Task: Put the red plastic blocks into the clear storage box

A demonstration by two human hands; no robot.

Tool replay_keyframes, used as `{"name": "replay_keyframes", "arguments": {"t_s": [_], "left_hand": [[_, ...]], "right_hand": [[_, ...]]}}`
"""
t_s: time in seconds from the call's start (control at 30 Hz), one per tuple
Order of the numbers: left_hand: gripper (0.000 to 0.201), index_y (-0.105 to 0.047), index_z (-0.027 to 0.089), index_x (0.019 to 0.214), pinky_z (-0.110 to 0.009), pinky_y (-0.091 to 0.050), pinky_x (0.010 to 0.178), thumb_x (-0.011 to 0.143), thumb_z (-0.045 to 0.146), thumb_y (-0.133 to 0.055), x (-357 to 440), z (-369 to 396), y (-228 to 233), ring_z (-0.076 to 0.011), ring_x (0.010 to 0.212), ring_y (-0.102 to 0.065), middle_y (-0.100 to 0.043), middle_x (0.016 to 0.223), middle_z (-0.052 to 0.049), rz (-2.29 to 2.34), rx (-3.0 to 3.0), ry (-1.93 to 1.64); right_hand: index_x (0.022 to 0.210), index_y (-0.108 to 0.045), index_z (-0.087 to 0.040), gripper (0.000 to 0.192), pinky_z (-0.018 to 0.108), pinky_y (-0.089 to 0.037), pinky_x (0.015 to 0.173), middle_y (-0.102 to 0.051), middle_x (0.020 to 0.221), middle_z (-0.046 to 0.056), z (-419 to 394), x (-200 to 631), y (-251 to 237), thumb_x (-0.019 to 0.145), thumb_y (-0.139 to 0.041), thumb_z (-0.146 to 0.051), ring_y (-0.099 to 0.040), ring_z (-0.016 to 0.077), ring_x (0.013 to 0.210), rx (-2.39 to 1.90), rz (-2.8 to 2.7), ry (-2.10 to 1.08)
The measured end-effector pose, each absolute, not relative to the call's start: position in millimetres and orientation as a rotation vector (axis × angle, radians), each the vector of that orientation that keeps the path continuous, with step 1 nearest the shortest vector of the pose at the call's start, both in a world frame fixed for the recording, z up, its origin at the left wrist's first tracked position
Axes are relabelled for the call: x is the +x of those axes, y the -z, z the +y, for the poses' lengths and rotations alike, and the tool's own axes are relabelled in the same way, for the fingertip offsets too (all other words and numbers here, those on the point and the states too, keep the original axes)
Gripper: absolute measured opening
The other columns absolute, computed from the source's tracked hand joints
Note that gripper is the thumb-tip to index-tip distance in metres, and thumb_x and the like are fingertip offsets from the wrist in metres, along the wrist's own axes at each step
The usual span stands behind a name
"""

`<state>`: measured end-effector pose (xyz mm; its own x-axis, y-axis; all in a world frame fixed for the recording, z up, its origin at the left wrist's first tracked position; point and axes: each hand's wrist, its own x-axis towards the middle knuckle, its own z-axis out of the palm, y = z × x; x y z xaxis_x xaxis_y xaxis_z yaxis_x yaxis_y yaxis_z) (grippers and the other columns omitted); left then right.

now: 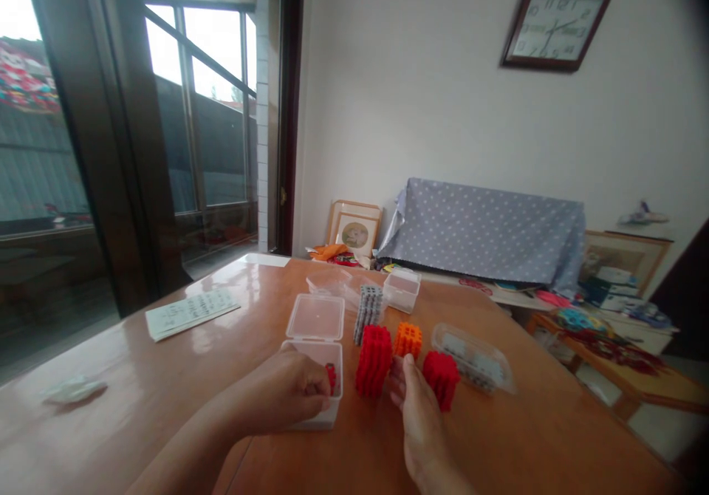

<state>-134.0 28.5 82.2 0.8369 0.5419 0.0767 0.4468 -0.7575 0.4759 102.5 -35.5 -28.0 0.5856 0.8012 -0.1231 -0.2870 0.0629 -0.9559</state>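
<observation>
My left hand (299,388) is closed over an open clear plastic box (318,417), its fingers pinched on a small red plastic piece (331,377) that is mostly hidden behind them. The hinged lid (315,318) lies back from the box. My right hand (416,406) is held on edge, fingers stretched out, between two stacks of red plastic pieces. The taller red stack (374,362) stands at its fingertips; whether they touch is unclear. The shorter red stack (442,378) is just right of it. Behind are an orange stack (408,340) and a tall grey stack (369,310).
A clear container with grey pieces (470,362) lies to the right. Another clear box (402,289) stands farther back beside a clear plastic bag (329,282). Written papers (193,312) and a crumpled white wrapper (73,390) lie on the left of the wooden table (310,473).
</observation>
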Motion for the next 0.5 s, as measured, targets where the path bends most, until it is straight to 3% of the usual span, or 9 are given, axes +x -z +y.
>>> {"name": "replay_keyframes", "arguments": {"t_s": [0.27,0.5], "left_hand": [[0.017,-0.057,0.017,0.062,-0.023,-0.032,0.061,0.079,0.013,-0.058,-130.5,18.3,-88.1,-0.0078,0.056,-0.047,-0.050,0.058,0.006,0.667,2.539,-0.292],[0.014,-0.067,0.016,0.069,-0.023,-0.035,0.063,0.080,0.013,-0.060,-126.2,13.0,-90.0,-0.0082,0.058,-0.053,-0.061,0.063,0.005,0.634,2.512,-0.267]], "right_hand": [[0.125,-0.072,-0.026,0.067,0.042,-0.050,0.098,-0.068,0.138,0.008,-37.0,104.7,29.6,0.082,-0.061,-0.077,-0.061,0.0313,0.129,-1.221,-0.517,-0.904],[0.120,-0.073,-0.025,0.065,0.040,-0.051,0.094,-0.074,0.129,0.008,-40.0,102.4,20.8,0.084,-0.059,-0.077,-0.067,0.0292,0.120,-1.220,-0.516,-0.924]]}}
